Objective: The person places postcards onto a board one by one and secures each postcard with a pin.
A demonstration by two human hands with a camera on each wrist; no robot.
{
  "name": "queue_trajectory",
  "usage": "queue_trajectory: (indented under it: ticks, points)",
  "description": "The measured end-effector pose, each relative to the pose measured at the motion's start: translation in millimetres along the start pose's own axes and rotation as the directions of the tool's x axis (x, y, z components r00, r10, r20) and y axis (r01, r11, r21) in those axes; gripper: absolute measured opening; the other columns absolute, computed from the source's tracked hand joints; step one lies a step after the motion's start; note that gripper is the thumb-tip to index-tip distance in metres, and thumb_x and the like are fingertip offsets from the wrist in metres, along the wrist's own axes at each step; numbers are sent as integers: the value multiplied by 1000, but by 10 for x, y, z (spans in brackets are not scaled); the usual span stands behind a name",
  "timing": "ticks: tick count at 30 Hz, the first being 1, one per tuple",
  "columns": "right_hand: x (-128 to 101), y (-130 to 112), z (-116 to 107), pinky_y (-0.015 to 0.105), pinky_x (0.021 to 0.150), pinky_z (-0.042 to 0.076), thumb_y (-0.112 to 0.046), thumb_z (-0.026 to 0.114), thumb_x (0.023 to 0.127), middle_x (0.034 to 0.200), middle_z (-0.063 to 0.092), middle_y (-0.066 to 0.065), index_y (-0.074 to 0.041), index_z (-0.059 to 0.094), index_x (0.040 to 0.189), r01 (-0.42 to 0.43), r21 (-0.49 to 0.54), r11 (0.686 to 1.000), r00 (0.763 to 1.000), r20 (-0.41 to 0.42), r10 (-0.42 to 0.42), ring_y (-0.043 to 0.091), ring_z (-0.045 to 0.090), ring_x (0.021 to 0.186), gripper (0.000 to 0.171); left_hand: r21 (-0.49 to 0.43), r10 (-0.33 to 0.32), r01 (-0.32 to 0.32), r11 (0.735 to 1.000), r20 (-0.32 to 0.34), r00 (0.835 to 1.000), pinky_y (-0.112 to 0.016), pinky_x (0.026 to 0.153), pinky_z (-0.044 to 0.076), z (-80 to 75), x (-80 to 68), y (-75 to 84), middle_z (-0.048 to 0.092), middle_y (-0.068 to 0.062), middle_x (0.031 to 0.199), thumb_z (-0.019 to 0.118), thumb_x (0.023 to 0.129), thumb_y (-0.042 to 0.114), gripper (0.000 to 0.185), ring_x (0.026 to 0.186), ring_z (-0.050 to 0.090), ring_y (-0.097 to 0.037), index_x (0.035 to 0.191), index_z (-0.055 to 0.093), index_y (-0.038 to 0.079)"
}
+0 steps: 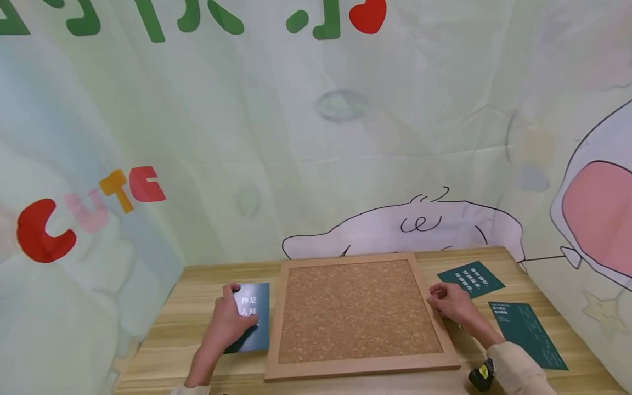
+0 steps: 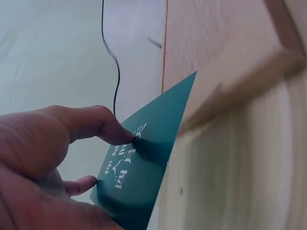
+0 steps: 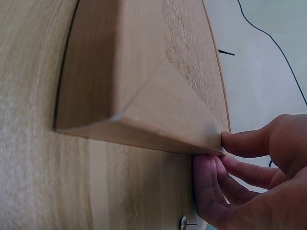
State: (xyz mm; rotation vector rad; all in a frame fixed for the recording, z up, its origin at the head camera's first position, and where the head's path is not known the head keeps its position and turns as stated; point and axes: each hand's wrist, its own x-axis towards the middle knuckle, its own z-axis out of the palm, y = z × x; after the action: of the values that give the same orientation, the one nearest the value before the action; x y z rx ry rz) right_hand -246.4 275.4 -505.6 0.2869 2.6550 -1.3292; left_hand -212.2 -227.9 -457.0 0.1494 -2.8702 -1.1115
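1 card (image 1: 263, 304) in L hand (image 1: 230, 318), R hand (image 1: 453, 302) pinching corkbd frame (image 1: 362, 366).

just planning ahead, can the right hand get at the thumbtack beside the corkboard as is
Probably yes: the thumbtack lies close by the right hand, with nothing visible between them, though its grip would first have to leave the corkboard's wooden frame.

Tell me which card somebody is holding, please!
The held card left of the cork board, in the person's left grip. The other two cards lie on the table, right of the board.
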Motion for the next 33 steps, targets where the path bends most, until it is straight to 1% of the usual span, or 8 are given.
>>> queue_trajectory:
  ticks: [3, 7, 10, 16, 21, 25, 28, 33]
  points:
    - [6, -16, 14, 34, 73, 56, -7, 66, 101, 107, 61, 20, 10, 58, 129, 0, 4, 1000, 1000, 2, 0, 26, 61, 89, 34, -27, 26, -26, 999, 15, 1000, -52, 82, 50, 118, 76, 136, 47, -34, 113, 83, 73, 5, 85, 93, 55, -41, 139, 31, -6]
    - [17, -25, 38, 33, 71, 56, -8, 66, 100, 105, 62, 19, 9, 59, 128, 21, -3, 1000, 1000, -3, -21, 25, 61, 87, 33, -46, 21, -19, 999, 44, 999, -54, 85, 50, 272, 175, 276, 46, -34, 117, 83, 73, 5, 86, 96, 54, -42, 141, 31, -5]
    - [22, -35, 47, 32, 70, 55, -8, 67, 100, 104, 62, 17, 8, 60, 126, 34, -11, 999, 999, -14, -34, 24, 61, 85, 32, -58, 21, -18, 998, 52, 998, -54, 86, 50, 385, 248, 362, 46, -34, 117, 84, 73, 5, 87, 96, 54, -42, 142, 31, -4]
    - [13, -45, 56, 32, 70, 56, -6, 66, 101, 104, 62, 18, 9, 59, 127, 21, 32, 999, 1000, -13, -21, 24, 60, 85, 30, -80, 20, -14, 997, 69, 997, -56, 87, 50, 616, 361, 490, 46, -33, 117, 85, 73, 5, 88, 96, 55, -42, 142, 32, -2]
    - [5, -27, 57, 33, 69, 56, -5, 65, 101, 104, 62, 19, 8, 60, 126, 22, 38, 999, 1000, -14, -21, 24, 60, 85, 29, -96, 29, -23, 995, 64, 998, -58, 88, 50, 776, 427, 526, 46, -34, 118, 86, 72, 2, 85, 96, 55, -43, 139, 33, 0]
    - [3, -11, 48, 33, 70, 56, -6, 65, 101, 104, 62, 19, 9, 59, 127, 20, 31, 999, 1000, -15, -19, 25, 60, 85, 30, -99, 16, -9, 995, 70, 997, -58, 91, 49, 869, 472, 538, 45, -34, 122, 87, 73, 2, 83, 99, 54, -43, 138, 35, 1]
    - [2, 5, 42, 33, 69, 55, -5, 65, 101, 103, 62, 18, 9, 59, 126, 22, 26, 999, 1000, -19, -21, 24, 60, 85, 30, -78, 3, 4, 997, 85, 996, -58, 91, 50, 921, 488, 546, 42, -33, 124, 86, 76, 3, 80, 101, 54, -43, 139, 36, 1]
    - [-2, 28, 25, 32, 69, 55, -6, 66, 101, 103, 62, 17, 9, 60, 126, 26, 4, 1000, 999, -27, -26, 24, 60, 84, 30, -26, -7, 9, 1000, 100, 995, -57, 90, 52, 986, 486, 551, 40, -34, 124, 85, 79, 4, 77, 100, 55, -42, 140, 40, -6]
